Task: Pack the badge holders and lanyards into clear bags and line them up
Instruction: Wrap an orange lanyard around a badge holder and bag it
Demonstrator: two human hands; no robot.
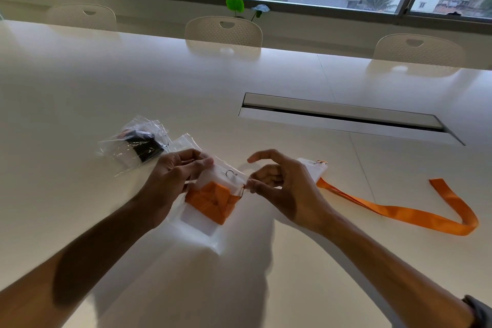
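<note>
Wide white table (pixel 159 82) fills the view, a long cable slot (pixel 346 120) sunk into it on the right, and pale chairs (pixel 223 32) lined up along the far edge under the windows. On the right of the table, a loose orange lanyard (pixel 399 212) trails out flat, its clip end at a clear badge holder (pixel 314 170) just behind the right hand. Centre stage, a clear bag (pixel 210 202) holds a folded orange lanyard on a white badge holder. The left hand (pixel 170 178) has its grip curled round the bag's top left corner, thumb on top. The right hand (pixel 282 186) pinches the top right corner between thumb and finger, the index finger arched above. Off to the left, a packed bag (pixel 135 145) with a black lanyard lies on the table, just beside a flat clear bag (pixel 186 142).
</note>
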